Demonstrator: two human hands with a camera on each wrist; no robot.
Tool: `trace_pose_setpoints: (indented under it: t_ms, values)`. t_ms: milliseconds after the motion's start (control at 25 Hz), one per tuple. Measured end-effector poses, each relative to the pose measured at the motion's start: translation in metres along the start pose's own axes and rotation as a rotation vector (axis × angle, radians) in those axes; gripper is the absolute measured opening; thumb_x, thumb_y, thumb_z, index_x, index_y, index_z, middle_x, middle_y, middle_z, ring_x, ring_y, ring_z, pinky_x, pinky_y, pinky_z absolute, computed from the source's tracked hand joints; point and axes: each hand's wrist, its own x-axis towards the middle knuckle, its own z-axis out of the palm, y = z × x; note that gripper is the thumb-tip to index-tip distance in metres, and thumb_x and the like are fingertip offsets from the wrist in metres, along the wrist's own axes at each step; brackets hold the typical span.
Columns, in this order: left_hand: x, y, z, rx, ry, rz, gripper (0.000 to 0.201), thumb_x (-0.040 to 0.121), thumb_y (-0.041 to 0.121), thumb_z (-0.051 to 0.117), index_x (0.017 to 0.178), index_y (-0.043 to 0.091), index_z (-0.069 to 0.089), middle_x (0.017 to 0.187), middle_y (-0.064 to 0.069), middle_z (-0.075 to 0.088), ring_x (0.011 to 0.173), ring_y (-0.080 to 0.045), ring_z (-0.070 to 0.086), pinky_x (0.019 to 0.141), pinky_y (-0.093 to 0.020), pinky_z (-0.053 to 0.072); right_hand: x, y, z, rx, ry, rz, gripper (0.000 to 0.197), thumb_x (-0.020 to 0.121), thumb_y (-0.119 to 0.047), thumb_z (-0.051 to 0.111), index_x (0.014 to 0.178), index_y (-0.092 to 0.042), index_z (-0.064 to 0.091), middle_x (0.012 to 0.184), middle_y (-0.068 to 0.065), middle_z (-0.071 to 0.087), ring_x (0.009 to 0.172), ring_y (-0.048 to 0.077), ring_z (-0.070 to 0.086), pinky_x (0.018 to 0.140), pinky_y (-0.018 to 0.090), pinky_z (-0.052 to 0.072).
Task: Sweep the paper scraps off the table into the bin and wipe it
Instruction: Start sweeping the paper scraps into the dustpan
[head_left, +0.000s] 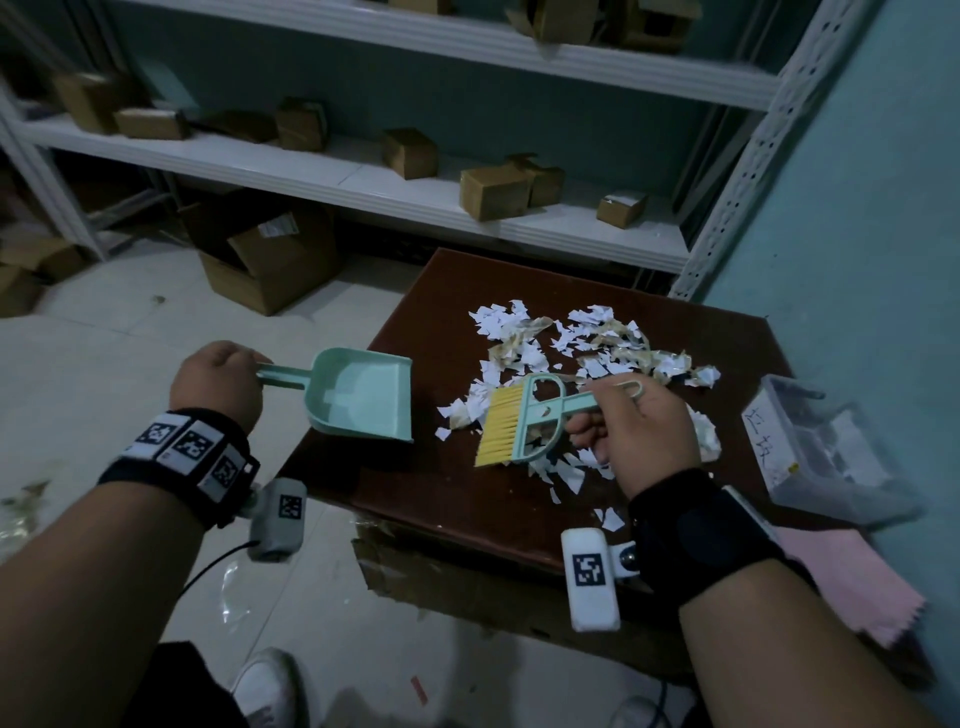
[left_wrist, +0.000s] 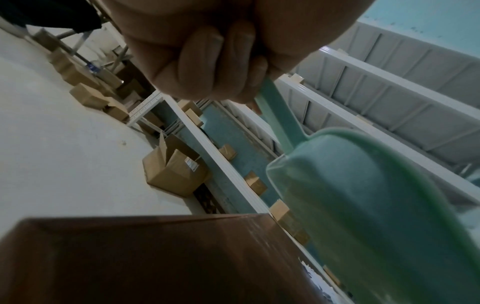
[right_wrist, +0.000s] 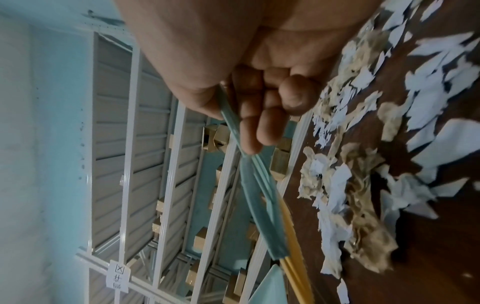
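Both forearms are reaching in from the head view's bottom edge. Left hand (head_left: 218, 379) is curling its grip round the handle of a mint dustpan (head_left: 363, 395), held at the tabletop's (head_left: 452, 488) left edge. Right hand (head_left: 639, 436) is gripping the brush (head_left: 524, 426), its yellow bristles pointing toward the dustpan, paper scraps (head_left: 571, 348) lying beyond and beneath it. A clear bin (head_left: 826, 457) is sitting right of that hand.

Left wrist view: fingers (left_wrist: 200, 61) are wrapping the dustpan (left_wrist: 363, 205) handle above the tabletop (left_wrist: 145, 259).

Right wrist view: fingers (right_wrist: 259, 123) are clamping the brush (right_wrist: 257, 205) handle, paper scraps (right_wrist: 363, 185) lying alongside.

Head view above table (head_left: 447, 483), wrist views close, sharing shelves (head_left: 363, 182)
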Motion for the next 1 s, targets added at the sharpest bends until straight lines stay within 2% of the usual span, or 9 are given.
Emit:
trace_pose_setpoints:
  t_ms: [120,360,600,720,800,880,920,1000]
  values:
    - [0.0,0.0,0.007,-0.019,0.001,0.01,0.031,0.083,0.025,0.042,0.076,0.02,0.071,0.076,-0.006,0.066,0.073,-0.032,0.059,0.069,-0.044,0.049,0.008,0.001,0.019,-0.042,-0.072,-0.01,0.021,0.106,-0.014,0.052,0.097,-0.01,0.07,0.074,0.011,0.077,0.06,0.017,0.067,0.046,0.019,0.046]
    - [0.013,-0.007,0.015,-0.083,-0.051,-0.042,0.032,0.085,0.016,0.042,0.077,0.015,0.073,0.07,-0.011,0.061,0.057,-0.03,0.049,0.054,-0.03,0.036,0.018,0.01,0.038,-0.145,-0.107,-0.022,0.018,0.106,-0.017,0.053,0.097,-0.014,0.069,0.074,0.009,0.076,0.06,0.014,0.067,0.05,0.02,0.047]
    - [0.01,-0.007,0.023,-0.1,-0.126,-0.03,0.033,0.086,0.007,0.042,0.075,0.012,0.072,0.065,-0.012,0.057,0.055,-0.029,0.045,0.052,-0.027,0.032,0.027,0.016,0.059,-0.129,-0.12,0.008,0.017,0.106,-0.018,0.053,0.099,-0.017,0.069,0.076,0.007,0.077,0.062,0.016,0.068,0.058,0.03,0.051]
    - [0.011,-0.01,0.021,-0.106,-0.142,-0.023,0.033,0.085,0.009,0.043,0.071,0.013,0.072,0.063,-0.01,0.056,0.054,-0.027,0.044,0.051,-0.029,0.032,0.027,0.023,0.072,-0.202,-0.147,-0.003,0.017,0.106,-0.022,0.054,0.097,-0.018,0.068,0.076,0.005,0.078,0.066,0.02,0.072,0.064,0.04,0.061]
    - [0.014,-0.011,0.019,-0.108,-0.154,-0.024,0.031,0.084,0.012,0.046,0.068,0.015,0.072,0.061,-0.009,0.056,0.054,-0.027,0.045,0.051,-0.03,0.032,0.028,0.027,0.075,-0.246,-0.165,0.013,0.018,0.107,-0.025,0.054,0.098,-0.019,0.069,0.076,0.003,0.078,0.068,0.021,0.074,0.07,0.044,0.065]
    - [0.015,-0.011,0.019,-0.105,-0.167,-0.039,0.022,0.082,0.022,0.055,0.07,0.016,0.072,0.062,-0.01,0.057,0.053,-0.028,0.046,0.054,-0.031,0.035,0.03,0.029,0.074,-0.278,-0.149,0.034,0.018,0.107,-0.025,0.055,0.098,-0.019,0.069,0.075,0.003,0.078,0.065,0.019,0.074,0.071,0.043,0.066]
    - [0.015,-0.011,0.02,-0.09,-0.17,-0.034,0.02,0.082,0.03,0.062,0.072,0.015,0.072,0.062,-0.01,0.058,0.054,-0.028,0.047,0.056,-0.033,0.038,0.032,0.029,0.071,-0.295,-0.129,0.041,0.018,0.107,-0.025,0.055,0.097,-0.018,0.069,0.074,0.003,0.077,0.063,0.017,0.073,0.069,0.042,0.065]
    - [0.012,-0.011,0.025,-0.026,-0.17,0.024,0.028,0.083,0.04,0.074,0.077,0.014,0.07,0.063,-0.007,0.06,0.056,-0.027,0.051,0.061,-0.038,0.043,0.034,0.028,0.06,-0.328,-0.079,0.056,0.018,0.106,-0.023,0.054,0.096,-0.017,0.068,0.072,0.003,0.077,0.058,0.012,0.071,0.061,0.036,0.062]
